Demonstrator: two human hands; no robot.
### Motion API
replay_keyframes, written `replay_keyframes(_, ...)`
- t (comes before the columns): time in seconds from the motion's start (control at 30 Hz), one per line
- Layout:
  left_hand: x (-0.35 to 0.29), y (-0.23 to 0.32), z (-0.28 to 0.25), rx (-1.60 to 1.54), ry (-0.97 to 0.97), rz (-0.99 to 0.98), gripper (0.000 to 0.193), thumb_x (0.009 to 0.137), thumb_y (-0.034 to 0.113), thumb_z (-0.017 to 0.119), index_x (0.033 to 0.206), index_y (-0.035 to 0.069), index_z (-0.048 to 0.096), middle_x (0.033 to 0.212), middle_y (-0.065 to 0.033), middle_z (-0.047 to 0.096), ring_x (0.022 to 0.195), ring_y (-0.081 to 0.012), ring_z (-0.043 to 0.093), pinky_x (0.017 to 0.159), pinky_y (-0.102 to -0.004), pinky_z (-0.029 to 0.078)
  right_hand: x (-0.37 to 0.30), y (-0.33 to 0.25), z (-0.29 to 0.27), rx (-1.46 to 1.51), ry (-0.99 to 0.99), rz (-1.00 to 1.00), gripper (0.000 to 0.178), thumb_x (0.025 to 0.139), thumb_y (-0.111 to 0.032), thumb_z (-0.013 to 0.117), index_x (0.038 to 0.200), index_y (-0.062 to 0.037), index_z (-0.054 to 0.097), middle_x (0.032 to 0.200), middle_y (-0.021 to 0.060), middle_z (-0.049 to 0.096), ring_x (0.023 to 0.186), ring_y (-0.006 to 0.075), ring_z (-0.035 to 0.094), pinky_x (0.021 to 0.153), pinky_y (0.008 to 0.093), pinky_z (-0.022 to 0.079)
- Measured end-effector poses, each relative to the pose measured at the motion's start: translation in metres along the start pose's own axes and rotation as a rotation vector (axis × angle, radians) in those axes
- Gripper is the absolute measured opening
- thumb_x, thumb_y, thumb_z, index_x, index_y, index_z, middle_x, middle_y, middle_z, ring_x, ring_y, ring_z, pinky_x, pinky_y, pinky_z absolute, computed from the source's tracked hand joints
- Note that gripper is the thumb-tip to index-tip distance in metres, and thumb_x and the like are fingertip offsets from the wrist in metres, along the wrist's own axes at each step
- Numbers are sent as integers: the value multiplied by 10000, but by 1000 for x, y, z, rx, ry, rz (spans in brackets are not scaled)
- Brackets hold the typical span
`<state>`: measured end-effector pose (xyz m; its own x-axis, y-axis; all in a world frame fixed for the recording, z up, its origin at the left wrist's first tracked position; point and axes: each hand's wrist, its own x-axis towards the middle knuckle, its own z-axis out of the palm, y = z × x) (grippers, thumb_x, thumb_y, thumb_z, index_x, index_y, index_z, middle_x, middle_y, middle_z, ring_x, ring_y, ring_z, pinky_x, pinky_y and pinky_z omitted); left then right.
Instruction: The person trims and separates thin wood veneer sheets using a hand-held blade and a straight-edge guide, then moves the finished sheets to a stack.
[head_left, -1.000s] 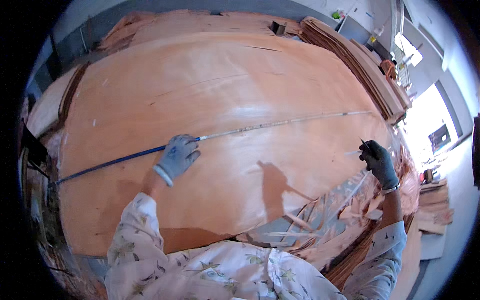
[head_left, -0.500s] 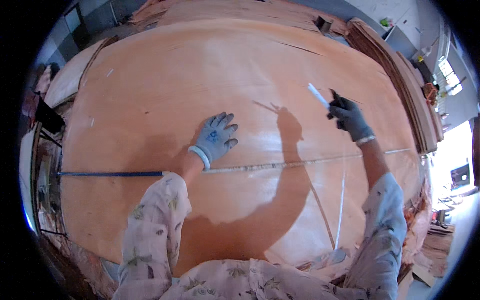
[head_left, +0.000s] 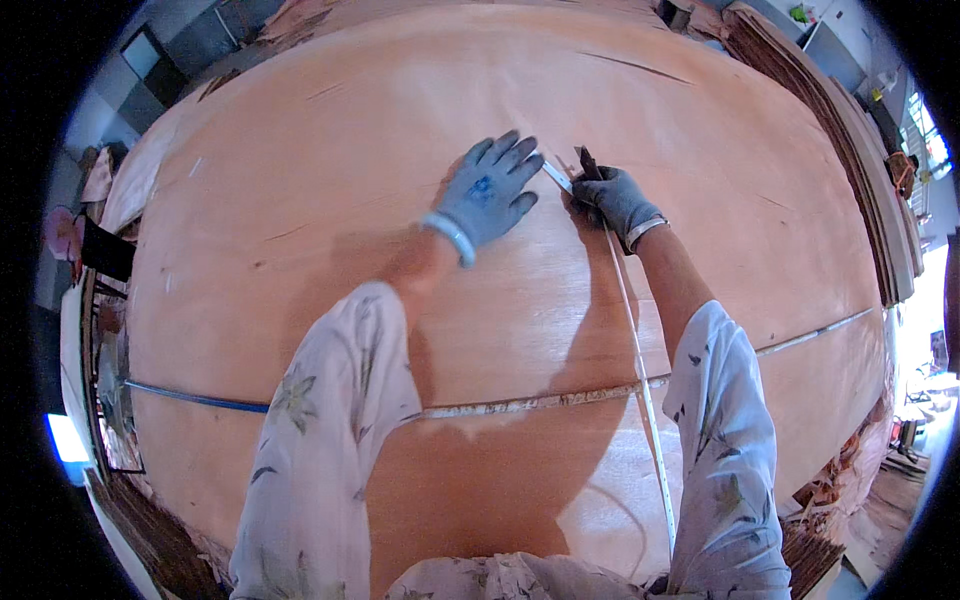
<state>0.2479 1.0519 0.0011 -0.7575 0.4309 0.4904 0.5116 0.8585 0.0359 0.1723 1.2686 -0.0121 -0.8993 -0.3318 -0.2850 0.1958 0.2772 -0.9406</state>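
A large sheet of orange-tan wood veneer [head_left: 420,320] spreads out in front of me. My left hand [head_left: 490,192], in a grey glove with a blue mark, rests palm down over it with fingers apart, holding nothing. Just right of it, my gloved right hand [head_left: 612,203] is closed on a narrow white tape [head_left: 648,410]. The tape's short free end [head_left: 556,177] sticks out toward my left fingertips. From the same hand pokes a dark, pointed tool [head_left: 587,162]; its kind is unclear. The tape trails down across the sheet toward my body.
A long, thin strip [head_left: 540,404], blue at its left end and worn whitish elsewhere, crosses the sheet from side to side. Stacked veneer sheets [head_left: 835,130] line the right side. A dark split [head_left: 635,67] shows in the far part of the sheet.
My right hand has come left and slightly forward with the tape and dark tool. My left hand has slid forward and right, so the hands are now close together. The view has shifted.
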Motion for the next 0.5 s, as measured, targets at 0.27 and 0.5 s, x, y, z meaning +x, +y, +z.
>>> replay_keyframes(0.27, 25, 3, 55, -41, -116, -70, 451, 862, 281, 527, 1248, 51, 491, 1314, -138, 475, 1243, -287, 416, 1063, -417, 279, 6, 14, -11, -165, 85, -31, 199, 690, -142, 678, 809, 13, 645, 708, 113, 644, 630, 192, 621, 570, 311, 485)
replay_keyframes(0.5, 15, 4, 50, -54, -110, -34, 425, 861, 327, 527, 1226, 110, 521, 1296, -137, 487, 1225, -305, 430, 1045, -416, 301, 14, 14, -5, -253, 45, -29, 171, 727, -135, 649, 822, 7, 640, 682, 83, 623, 598, 155, 587, 543, 285, 469)
